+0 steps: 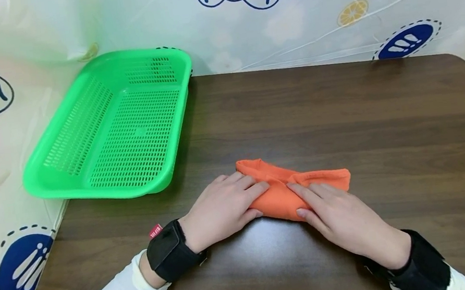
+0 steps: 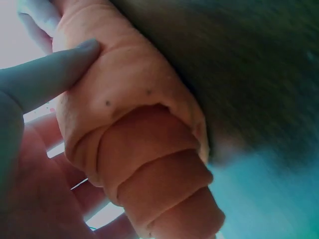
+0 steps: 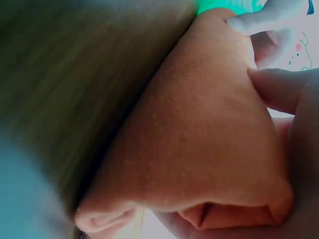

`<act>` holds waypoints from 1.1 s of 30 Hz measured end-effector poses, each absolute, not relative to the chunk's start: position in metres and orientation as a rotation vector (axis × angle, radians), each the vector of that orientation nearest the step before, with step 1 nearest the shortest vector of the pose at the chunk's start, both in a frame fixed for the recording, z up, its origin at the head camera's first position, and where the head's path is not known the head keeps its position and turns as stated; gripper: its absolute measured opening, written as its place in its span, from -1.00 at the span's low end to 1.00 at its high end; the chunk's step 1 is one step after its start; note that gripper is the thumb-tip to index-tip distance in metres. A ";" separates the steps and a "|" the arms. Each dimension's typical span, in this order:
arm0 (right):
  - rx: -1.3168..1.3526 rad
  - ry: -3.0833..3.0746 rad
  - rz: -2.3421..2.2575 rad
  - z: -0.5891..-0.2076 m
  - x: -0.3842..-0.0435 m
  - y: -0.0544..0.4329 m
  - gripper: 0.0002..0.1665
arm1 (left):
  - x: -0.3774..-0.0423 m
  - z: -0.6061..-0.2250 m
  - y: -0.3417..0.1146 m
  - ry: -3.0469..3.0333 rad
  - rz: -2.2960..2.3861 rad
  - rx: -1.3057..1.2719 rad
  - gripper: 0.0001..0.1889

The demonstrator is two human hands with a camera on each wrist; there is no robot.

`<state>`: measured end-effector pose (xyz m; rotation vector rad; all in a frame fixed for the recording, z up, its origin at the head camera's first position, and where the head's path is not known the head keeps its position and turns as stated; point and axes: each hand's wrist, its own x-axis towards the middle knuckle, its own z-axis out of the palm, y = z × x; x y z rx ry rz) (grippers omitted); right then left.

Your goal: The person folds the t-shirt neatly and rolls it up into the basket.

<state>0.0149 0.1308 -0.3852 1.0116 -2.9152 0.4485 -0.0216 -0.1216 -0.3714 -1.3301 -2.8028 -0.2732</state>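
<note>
An orange cloth [image 1: 280, 202], rolled into a thick bundle, lies on the brown table in front of me. My left hand [image 1: 227, 208] grips its left part, thumb on the near side and fingers over the top. My right hand [image 1: 341, 214] holds the right part the same way, its fingertips close to the left ones. In the left wrist view, stepped layers show at one end of the cloth [image 2: 159, 164], with the left thumb [image 2: 65, 69] pressed on its side. From the right wrist, the cloth [image 3: 199, 134] shows a smooth side and an open fold at its end.
A green perforated plastic basket [image 1: 166, 172] stands at the table's back left, with nothing in it. The dark wooden table [image 1: 385, 111] runs back to a pale printed sheet [image 1: 311, 4] with blue cartoon figures, which also hangs along the left side.
</note>
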 end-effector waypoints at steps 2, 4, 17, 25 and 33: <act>0.995 -2.891 0.417 -0.386 0.014 0.130 -0.40 | -0.021 -0.371 -0.123 -2.827 -0.298 -1.336 -0.54; 0.975 -2.863 0.384 -0.386 0.014 0.131 -0.42 | -0.021 -0.370 -0.124 -2.861 -0.336 -1.342 -0.54; 0.938 -2.735 0.392 -0.383 0.010 0.131 -0.54 | -0.024 -0.365 -0.124 -3.090 -0.523 -1.335 -0.50; 1.025 -2.635 0.399 -0.377 0.010 0.129 -0.58 | -0.026 -0.367 -0.125 -3.219 -0.603 -1.324 -0.47; 1.072 -2.614 0.390 -0.373 0.010 0.127 -0.59 | -0.027 -0.370 -0.126 -3.274 -0.599 -1.239 -0.48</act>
